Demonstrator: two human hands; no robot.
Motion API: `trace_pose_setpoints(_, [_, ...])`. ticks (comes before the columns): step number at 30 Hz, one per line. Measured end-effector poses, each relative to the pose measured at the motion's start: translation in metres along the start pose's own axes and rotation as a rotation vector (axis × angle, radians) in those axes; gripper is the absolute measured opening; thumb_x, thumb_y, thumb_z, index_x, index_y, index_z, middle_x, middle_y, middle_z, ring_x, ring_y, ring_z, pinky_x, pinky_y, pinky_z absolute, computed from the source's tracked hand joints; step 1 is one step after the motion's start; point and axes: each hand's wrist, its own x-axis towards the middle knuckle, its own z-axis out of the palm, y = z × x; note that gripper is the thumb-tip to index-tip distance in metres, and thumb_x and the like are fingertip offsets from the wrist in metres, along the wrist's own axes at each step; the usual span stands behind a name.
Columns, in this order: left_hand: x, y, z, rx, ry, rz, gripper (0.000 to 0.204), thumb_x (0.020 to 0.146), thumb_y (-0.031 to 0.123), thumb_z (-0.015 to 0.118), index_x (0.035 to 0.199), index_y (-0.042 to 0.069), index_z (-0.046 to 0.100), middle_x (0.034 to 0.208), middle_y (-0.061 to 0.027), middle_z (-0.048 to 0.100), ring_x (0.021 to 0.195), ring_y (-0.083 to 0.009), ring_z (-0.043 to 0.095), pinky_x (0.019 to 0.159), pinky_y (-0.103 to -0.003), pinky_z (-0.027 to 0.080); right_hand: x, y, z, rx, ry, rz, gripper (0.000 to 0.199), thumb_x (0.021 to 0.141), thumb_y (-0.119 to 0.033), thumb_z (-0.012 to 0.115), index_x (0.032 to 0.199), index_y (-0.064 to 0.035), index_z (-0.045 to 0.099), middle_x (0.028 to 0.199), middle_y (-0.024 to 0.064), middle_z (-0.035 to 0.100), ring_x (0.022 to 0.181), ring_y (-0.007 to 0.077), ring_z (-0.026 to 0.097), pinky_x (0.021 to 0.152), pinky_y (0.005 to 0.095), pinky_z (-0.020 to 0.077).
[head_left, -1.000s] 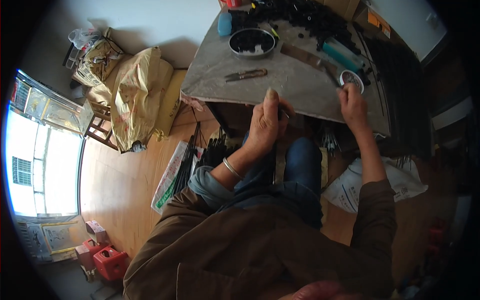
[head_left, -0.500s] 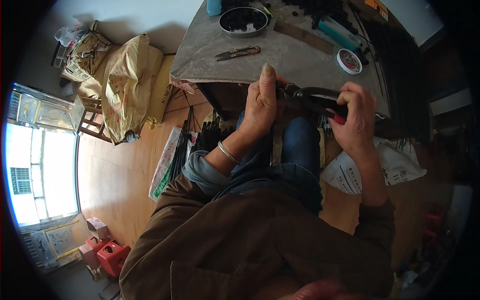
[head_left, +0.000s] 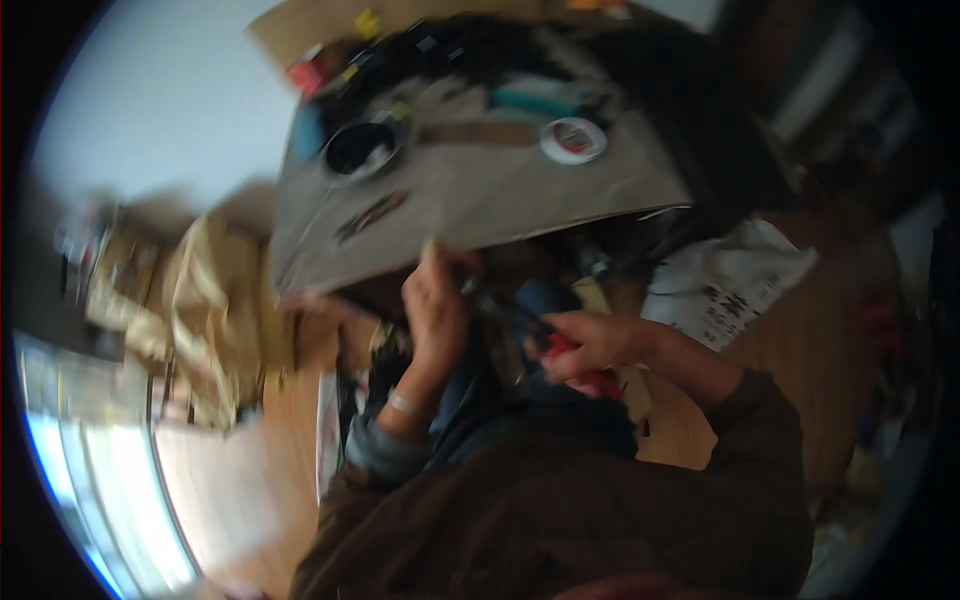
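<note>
The picture is smeared by motion. My right hand is closed round the red handles of a pair of pliers, whose dark jaws point up and left toward my other hand. My left hand is closed with its thumb up, just in front of the table's near edge. Whatever it pinches by the jaws is too blurred to make out. Beyond it on the grey-covered table lies a pair of thread snips.
A round pan of black pieces, a flat brown bar, a white round tub and a teal box are on the table. Black pieces are heaped behind them. Yellowish sacks stand left; a white sack lies right.
The view has swung, so the table sits lower and tilted. My right hand has come lower and nearer my lap, its pliers now slanting up to the left hand.
</note>
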Motion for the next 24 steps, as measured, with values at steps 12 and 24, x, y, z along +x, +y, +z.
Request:
trace_pose_setpoints(12, [-0.019, 0.026, 0.011, -0.153, -0.025, -0.026, 0.066, 0.097, 0.058, 0.029, 0.073, 0.005, 0.060, 0.055, -0.0003, 0.049, 0.043, -0.0086, 0.040, 0.039, -0.021, 0.028, -0.031, -0.002, 0.003, -0.226, 0.010, -0.080, 0.028, 0.088, -0.026, 0.064, 0.100, -0.0016, 0.055, 0.082, 0.0089, 0.065, 0.072, 0.0159, 0.064, 0.063, 0.0292, 0.0494])
trace_pose_setpoints(24, [-0.027, 0.030, 0.015, -0.124, -0.038, -0.021, 0.067, 0.097, 0.057, 0.034, 0.074, 0.002, 0.065, 0.055, 0.0002, 0.047, 0.043, -0.0070, 0.041, 0.041, -0.020, 0.029, -0.052, -0.016, 0.007, 0.085, -0.082, 0.024, 0.031, 0.088, -0.029, 0.063, 0.094, -0.0002, 0.054, 0.064, 0.0037, 0.054, 0.051, 0.0127, 0.055, 0.046, 0.0263, 0.0450])
